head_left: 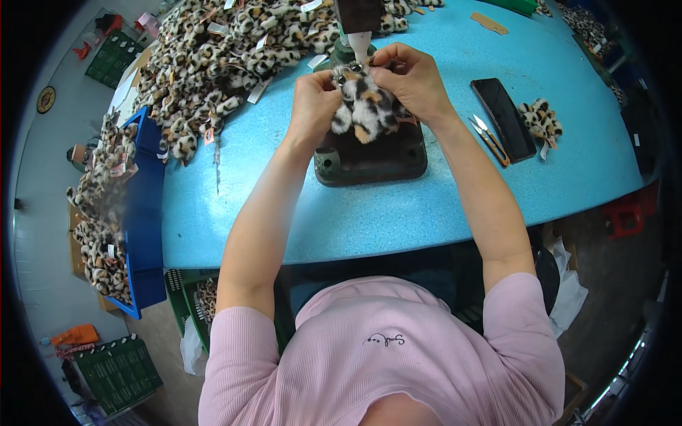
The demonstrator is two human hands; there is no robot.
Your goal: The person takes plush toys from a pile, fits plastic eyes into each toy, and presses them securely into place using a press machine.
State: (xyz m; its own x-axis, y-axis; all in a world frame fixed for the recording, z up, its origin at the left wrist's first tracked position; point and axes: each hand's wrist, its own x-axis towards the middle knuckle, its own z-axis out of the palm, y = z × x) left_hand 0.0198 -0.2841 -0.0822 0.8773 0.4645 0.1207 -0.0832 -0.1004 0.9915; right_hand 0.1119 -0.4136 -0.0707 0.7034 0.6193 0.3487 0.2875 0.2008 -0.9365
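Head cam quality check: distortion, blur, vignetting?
Head view: black vignetting at the corners; fisheye bows the blue table's front edge; the spotted plush between left hand and right hand looks fairly sharp; a hazy patch softens some plush toys at the blue bin.

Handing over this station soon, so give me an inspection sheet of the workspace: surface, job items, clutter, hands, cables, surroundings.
Surface: speckled blue table.
Job items: spotted plush toy held above the base of a dark bench machine; large heap of spotted plush pieces with white tags, far left.
Clutter: black phone, orange-handled snips and small plush piece, right of the machine.
Hands: left hand and right hand both grip the toy.
Cables: nothing seen.
Surroundings: blue bin of plush pieces at the table's left; green crate lower left.
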